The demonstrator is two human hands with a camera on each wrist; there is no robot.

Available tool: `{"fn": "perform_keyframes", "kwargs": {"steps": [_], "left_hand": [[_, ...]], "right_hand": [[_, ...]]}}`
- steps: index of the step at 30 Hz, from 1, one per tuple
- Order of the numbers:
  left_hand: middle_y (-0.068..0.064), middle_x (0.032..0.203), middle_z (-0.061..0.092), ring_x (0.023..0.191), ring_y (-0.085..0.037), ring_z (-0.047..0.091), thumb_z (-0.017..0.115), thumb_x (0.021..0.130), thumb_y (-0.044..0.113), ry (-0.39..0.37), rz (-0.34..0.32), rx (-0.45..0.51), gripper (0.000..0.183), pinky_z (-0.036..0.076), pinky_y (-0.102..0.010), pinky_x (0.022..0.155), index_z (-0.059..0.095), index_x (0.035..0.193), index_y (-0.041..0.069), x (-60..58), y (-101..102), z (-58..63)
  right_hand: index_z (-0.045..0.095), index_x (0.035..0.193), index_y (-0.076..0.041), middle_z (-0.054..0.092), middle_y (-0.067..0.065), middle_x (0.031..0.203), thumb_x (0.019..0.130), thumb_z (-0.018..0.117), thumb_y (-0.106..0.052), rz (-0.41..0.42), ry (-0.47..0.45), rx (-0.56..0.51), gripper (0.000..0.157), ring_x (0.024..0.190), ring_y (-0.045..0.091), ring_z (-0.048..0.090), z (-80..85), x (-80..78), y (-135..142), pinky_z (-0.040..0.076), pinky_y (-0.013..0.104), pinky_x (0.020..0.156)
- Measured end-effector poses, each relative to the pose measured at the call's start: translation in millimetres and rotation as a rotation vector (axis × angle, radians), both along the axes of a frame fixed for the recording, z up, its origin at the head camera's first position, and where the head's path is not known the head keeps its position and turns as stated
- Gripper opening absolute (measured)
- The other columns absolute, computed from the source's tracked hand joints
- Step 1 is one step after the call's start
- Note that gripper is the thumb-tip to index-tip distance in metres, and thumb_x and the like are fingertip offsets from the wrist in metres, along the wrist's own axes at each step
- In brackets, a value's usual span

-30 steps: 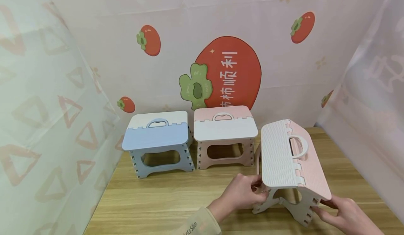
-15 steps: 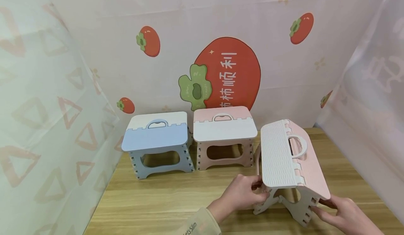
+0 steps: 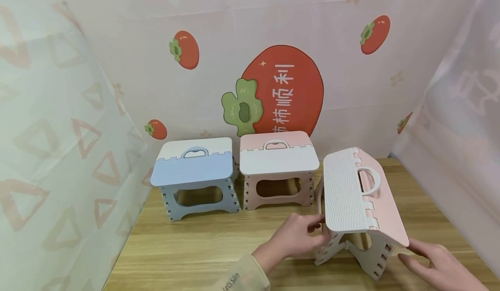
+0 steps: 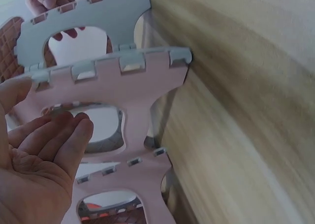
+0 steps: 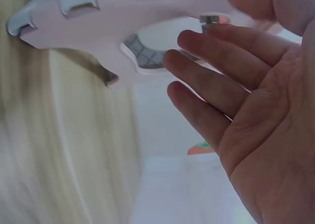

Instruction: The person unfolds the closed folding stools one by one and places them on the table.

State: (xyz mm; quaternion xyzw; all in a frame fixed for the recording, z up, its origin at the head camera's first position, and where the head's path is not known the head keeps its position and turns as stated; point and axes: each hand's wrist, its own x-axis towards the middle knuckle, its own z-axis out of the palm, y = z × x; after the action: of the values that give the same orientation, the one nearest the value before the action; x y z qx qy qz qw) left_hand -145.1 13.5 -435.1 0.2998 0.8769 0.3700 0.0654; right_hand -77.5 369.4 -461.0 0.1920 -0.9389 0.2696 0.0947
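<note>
A folding step stool with a white and pink top stands part-folded at the right of the table in the head view, its top bent along the hinge and its white handle raised. My left hand is at its left leg panel, fingertips partly hidden behind the top. In the left wrist view, that hand's fingers are relaxed beside the pink leg panel, thumb apart. Spread and loosely straight, my right hand is beside the other leg panel, near the stool's lower right corner.
A blue and white folding stool and a pink and white one stand unfolded behind, to the left. The wooden table meets a printed cloth backdrop at its back and sides.
My right hand has let go of the leg panel and drawn slightly right. My left hand's fingers have loosened and lifted from their pinch on the left leg. The stool has barely moved.
</note>
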Motion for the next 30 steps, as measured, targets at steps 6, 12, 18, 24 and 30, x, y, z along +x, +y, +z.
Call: {"fn": "perform_keyframes", "kwargs": {"steps": [6, 12, 18, 24, 30], "left_hand": [[-0.002, 0.136, 0.066, 0.113, -0.006, 0.066, 0.065, 0.099, 0.034, -0.020, 0.019, 0.041, 0.050, 0.052, -0.016, 0.087, 0.059, 0.145, 0.017, -8.4, -11.6, 10.6], [-0.001, 0.144, 0.060, 0.095, -0.005, 0.068, 0.059, 0.104, 0.035, 0.089, -0.006, 0.101, 0.049, 0.051, -0.020, 0.095, 0.056, 0.149, 0.017, -18.0, -19.0, 26.1], [0.001, 0.155, 0.049, 0.142, -0.012, 0.047, 0.059, 0.104, 0.041, 0.190, -0.092, 0.047, 0.057, 0.040, -0.026, 0.115, 0.048, 0.154, 0.015, -24.7, -16.3, 42.7], [0.005, 0.162, 0.038, 0.152, -0.012, 0.029, 0.057, 0.102, 0.050, 0.235, -0.166, -0.061, 0.066, 0.028, -0.028, 0.122, 0.043, 0.157, 0.016, -28.8, -4.6, 52.7], [0.011, 0.166, 0.028, 0.155, -0.009, 0.019, 0.055, 0.100, 0.059, 0.244, -0.198, -0.178, 0.073, 0.025, -0.029, 0.123, 0.036, 0.161, 0.022, -32.1, 9.3, 55.4]], "right_hand": [[0.055, 0.149, -0.023, 0.042, -0.043, 0.132, 0.092, 0.074, -0.006, -0.083, 0.073, -0.004, 0.063, 0.053, -0.014, 0.039, 20.5, 3.4, 2.9, 0.035, 0.013, 0.054], [0.047, 0.155, -0.019, 0.034, -0.046, 0.143, 0.092, 0.072, -0.004, -0.099, 0.127, -0.030, 0.069, 0.046, -0.012, 0.021, 44.7, -0.7, -2.7, 0.026, 0.016, 0.044], [0.044, 0.157, -0.019, 0.040, -0.030, 0.154, 0.087, 0.079, -0.006, -0.064, 0.149, -0.029, 0.078, 0.119, -0.019, 0.050, 66.2, -8.9, -11.5, 0.032, -0.002, 0.084], [0.038, 0.160, -0.019, 0.035, -0.025, 0.159, 0.084, 0.084, -0.011, -0.022, 0.157, 0.029, 0.089, 0.121, -0.023, 0.044, 83.4, -17.3, -25.0, 0.032, 0.000, 0.085], [0.033, 0.161, -0.016, 0.032, -0.004, 0.167, 0.084, 0.083, -0.009, 0.042, 0.147, 0.051, 0.092, 0.128, -0.014, 0.046, 94.1, -25.9, -36.4, 0.034, 0.001, 0.092]]}}
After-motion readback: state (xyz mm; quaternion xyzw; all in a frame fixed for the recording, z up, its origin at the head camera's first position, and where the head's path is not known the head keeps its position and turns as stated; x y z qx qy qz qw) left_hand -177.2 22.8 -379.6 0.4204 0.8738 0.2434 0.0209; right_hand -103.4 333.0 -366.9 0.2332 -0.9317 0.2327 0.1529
